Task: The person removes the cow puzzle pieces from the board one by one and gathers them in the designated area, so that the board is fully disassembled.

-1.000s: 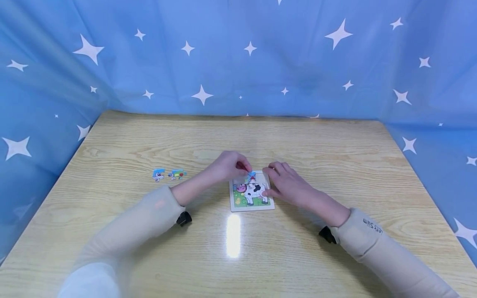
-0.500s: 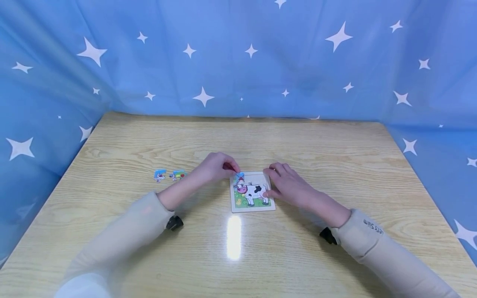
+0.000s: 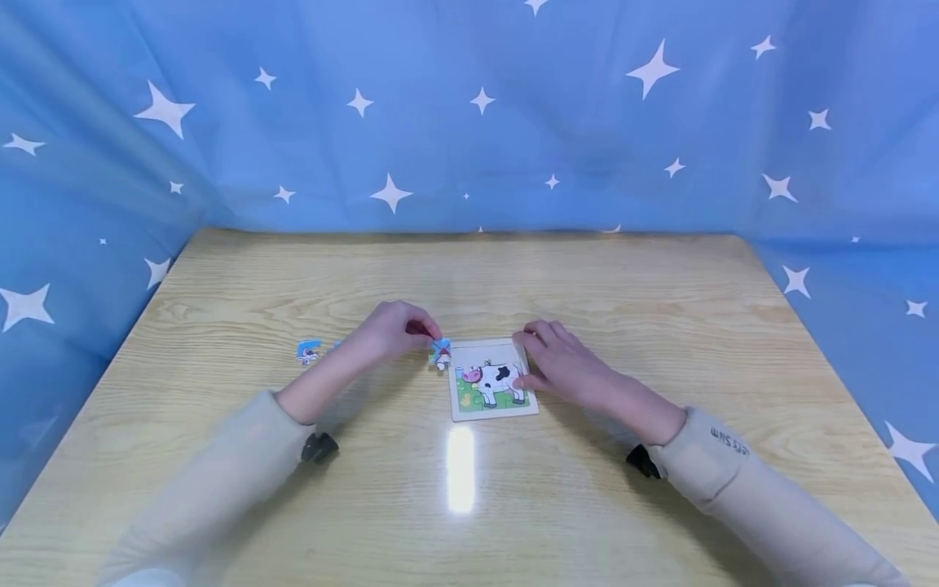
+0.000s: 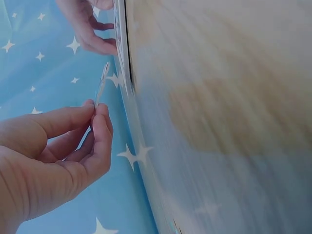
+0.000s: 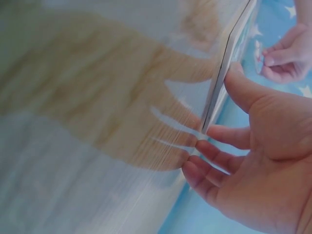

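Between thumb and fingertips my left hand (image 3: 392, 328) pinches a jigsaw piece (image 3: 441, 354) with a blue and red print, just off the left edge of the puzzle board (image 3: 495, 414). Seen edge-on in the left wrist view, the piece (image 4: 102, 83) tilts up from the fingertips. The board's lower part carries a cow picture (image 3: 491, 385); its upper strip is bare and pale. My right hand (image 3: 561, 360) rests at the board's right side, thumb on the picture and forefinger by the far right corner. In the right wrist view its other fingers (image 5: 197, 178) touch the tabletop.
A loose blue and white jigsaw piece (image 3: 308, 351) lies on the wooden table (image 3: 587, 505) to the left. Another loose piece (image 3: 337, 344) is mostly hidden behind the left forearm. A blue star-patterned curtain (image 3: 469, 147) stands along the back and sides.
My left hand has moved left, carrying the pinched piece from over the board's upper part to beyond its left edge. The right hand has stayed at the board.
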### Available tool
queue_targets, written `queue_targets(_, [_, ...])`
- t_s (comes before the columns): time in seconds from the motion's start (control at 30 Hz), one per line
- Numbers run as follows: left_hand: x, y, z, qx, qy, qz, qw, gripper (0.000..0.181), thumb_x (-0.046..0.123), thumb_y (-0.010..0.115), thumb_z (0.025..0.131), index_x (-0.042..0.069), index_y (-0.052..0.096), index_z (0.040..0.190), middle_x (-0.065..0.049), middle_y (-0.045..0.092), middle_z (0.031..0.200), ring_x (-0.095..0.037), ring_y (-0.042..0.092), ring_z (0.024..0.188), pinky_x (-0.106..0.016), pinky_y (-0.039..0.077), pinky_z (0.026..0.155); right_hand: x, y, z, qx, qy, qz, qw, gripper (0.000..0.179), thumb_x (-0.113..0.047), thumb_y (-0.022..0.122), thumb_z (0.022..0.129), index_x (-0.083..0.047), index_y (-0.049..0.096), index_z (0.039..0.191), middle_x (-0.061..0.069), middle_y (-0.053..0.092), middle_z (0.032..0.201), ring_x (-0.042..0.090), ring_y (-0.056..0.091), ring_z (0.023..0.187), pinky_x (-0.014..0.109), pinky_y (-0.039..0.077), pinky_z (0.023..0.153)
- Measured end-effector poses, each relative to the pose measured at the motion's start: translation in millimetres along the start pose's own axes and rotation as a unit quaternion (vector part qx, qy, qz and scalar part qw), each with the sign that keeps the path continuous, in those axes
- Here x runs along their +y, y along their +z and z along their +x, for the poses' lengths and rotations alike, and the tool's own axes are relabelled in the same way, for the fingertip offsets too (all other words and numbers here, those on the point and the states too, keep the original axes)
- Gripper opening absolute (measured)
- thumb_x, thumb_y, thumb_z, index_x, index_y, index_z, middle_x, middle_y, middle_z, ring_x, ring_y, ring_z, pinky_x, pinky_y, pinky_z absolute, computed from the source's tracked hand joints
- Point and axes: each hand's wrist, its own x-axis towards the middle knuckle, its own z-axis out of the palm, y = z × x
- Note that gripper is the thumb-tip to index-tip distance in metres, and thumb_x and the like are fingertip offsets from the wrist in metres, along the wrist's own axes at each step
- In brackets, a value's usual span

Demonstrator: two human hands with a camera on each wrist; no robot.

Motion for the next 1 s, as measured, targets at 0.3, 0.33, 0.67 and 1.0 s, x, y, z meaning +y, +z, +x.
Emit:
queue_targets(0.3, [-10.9, -13.0, -6.4, 0.004, -0.021, 0.002, 0.9998, 0.011, -0.003, 0.069, 0.105, -0.002, 0.08, 0.106, -0.016, 0.078, 0.113, -0.032, 0.071, 0.111, -0.042, 0.057, 0.098, -1, -2, 2.4, 0.0, -0.004, -0.003, 1.0, 0.065, -0.028, 0.081, 0.102, 0.011, 0.055, 0.148, 0.03, 0.054, 0.146, 0.046, 0.052, 0.134, 0.06, 0.045, 0.116])
queue_targets(0.33, [-11.9, -14.5, -6.9, 0.003, -0.022, 0.003, 0.9998, 0.011, -0.003, 0.069, 0.105, -0.002, 0.08, 0.107, -0.016, 0.078, 0.113, -0.032, 0.071, 0.111, -0.042, 0.057, 0.098, -1, -2, 2.5, 0.0, -0.003, -0.003, 1.0, 0.065, -0.028, 0.081, 0.103, 0.011, 0.055, 0.148, 0.03, 0.053, 0.146, 0.046, 0.052, 0.134, 0.06, 0.044, 0.116])
queue_targets(0.67, [-20.4, -23.5, -12.3, 0.015, -0.026, 0.012, 0.9995, 0.012, -0.001, 0.07, 0.105, -0.003, 0.081, 0.108, -0.018, 0.078, 0.117, -0.034, 0.071, 0.11, -0.044, 0.058, 0.097, -1, -3, 0.9, -0.002, -0.003, -0.002, 1.0, 0.064, -0.027, 0.081, 0.102, 0.01, 0.056, 0.148, 0.031, 0.054, 0.146, 0.047, 0.051, 0.135, 0.063, 0.038, 0.123])
queue_targets(1.0, [-32.9, -35.2, -17.7, 0.024, -0.052, 0.015, 0.9983, 0.013, 0.003, 0.07, 0.106, -0.003, 0.081, 0.112, -0.017, 0.078, 0.115, -0.034, 0.071, 0.111, -0.043, 0.055, 0.094, 0, -3, 1.1, -0.004, -0.006, -0.005, 1.0, 0.065, -0.03, 0.081, 0.103, 0.01, 0.056, 0.148, 0.03, 0.054, 0.146, 0.046, 0.052, 0.134, 0.062, 0.041, 0.121])
